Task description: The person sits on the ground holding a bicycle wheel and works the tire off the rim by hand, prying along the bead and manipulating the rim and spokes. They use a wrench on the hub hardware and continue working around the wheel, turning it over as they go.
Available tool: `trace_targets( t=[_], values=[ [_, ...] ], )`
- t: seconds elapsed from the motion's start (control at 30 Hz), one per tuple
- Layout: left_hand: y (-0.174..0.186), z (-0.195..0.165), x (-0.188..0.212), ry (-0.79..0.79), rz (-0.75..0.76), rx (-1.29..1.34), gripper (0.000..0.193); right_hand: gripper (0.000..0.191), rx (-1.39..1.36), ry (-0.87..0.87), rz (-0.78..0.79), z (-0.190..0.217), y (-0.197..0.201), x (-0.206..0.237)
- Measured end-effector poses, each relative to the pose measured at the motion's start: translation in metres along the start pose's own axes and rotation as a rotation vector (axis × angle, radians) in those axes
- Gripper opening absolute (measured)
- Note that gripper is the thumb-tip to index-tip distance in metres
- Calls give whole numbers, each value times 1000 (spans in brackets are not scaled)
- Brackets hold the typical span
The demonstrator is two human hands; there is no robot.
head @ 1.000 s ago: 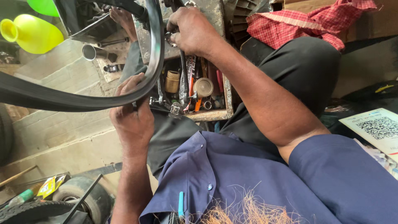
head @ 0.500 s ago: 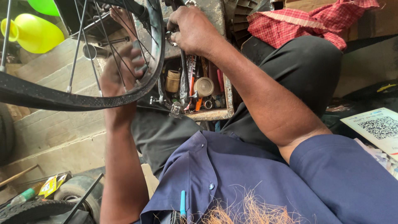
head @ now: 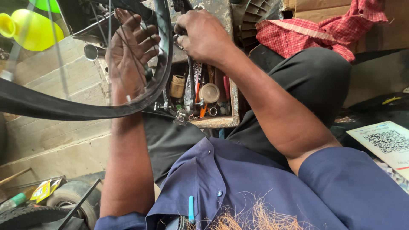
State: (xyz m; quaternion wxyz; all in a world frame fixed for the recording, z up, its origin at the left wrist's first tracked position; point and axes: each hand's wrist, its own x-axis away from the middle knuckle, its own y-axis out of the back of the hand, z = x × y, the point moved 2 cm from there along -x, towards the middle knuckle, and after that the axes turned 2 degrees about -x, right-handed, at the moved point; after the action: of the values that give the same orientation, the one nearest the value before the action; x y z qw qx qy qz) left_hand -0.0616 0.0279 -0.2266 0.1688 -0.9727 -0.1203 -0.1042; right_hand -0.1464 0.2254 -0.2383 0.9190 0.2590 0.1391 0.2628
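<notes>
A black bicycle wheel [head: 161,81] with thin spokes stands in front of me, its tyre arcing from the left edge up to the top. My left hand [head: 130,47] lies flat against the spokes inside the rim, fingers spread, gripping nothing. My right hand [head: 204,36] is just right of the tyre, closed around a long metal tool [head: 188,91] that hangs down over an open wooden tool tray [head: 215,122]. Where the tool meets the wheel is hidden by the hand.
The tray holds several screwdrivers, a small jar and a round lid. A yellow plastic jug [head: 34,30] and a metal pipe end [head: 91,51] lie upper left. A red checked cloth [head: 324,30] is upper right, a white card [head: 385,142] at right, a small tyre [head: 72,204] lower left.
My left hand left the lower rim, rose into the wheel and spread over the spokes. The wheel has turned, its spokes now clearer. My right hand stayed in place on the tool.
</notes>
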Motion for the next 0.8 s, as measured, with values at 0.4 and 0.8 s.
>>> trace_targets(
  t=[0.4, 0.8],
  values=[
    [10, 9, 7, -109, -40, -113, 43, 23, -215, 48, 5, 27, 20, 4],
    [-13, 7, 25, -194, -52, -307, 34, 35, -325, 40, 123, 50, 2, 1]
  ],
)
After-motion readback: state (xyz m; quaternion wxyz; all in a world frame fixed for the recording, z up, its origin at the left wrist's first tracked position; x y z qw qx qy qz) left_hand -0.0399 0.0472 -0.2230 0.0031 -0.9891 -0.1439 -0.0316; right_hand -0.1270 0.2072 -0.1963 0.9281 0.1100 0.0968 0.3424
